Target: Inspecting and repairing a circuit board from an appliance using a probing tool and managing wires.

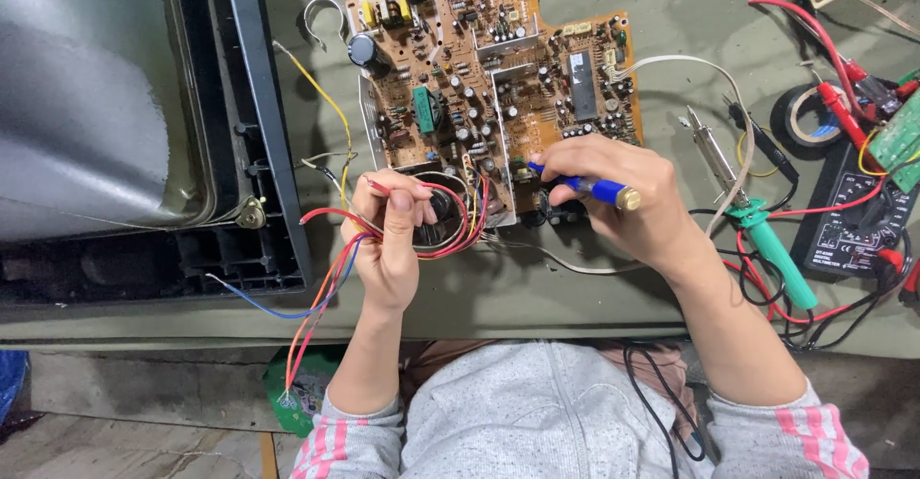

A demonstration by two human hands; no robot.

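Two hands are at work over the brown circuit board (pixel 498 67), which lies flat on the grey-green table (pixel 537 287), just right of the dark frame of a television set (pixel 259 134) lying on the left. Your left hand (pixel 388 239) is closed around a bundle of coloured wires (pixel 331 278), mostly red, with orange and blue ones; the thumb presses them against the fingers. From your fist the wires run up to the near edge of the board and also hang down over the table edge toward your lap. Your right hand (pixel 623 201) holds a blue-handled tool (pixel 580 185) in a pen-like grip, the fingers tight around it. Its tip points left, at the near edge of the board, very close to where the red wires loop; the tip itself is too small to see clearly. To the right of this hand, a soldering iron with a green handle (pixel 757 235) lies on the table, untouched. Further right you have a black multimeter (pixel 848 220) with red leads and a roll of black tape (pixel 810 115).
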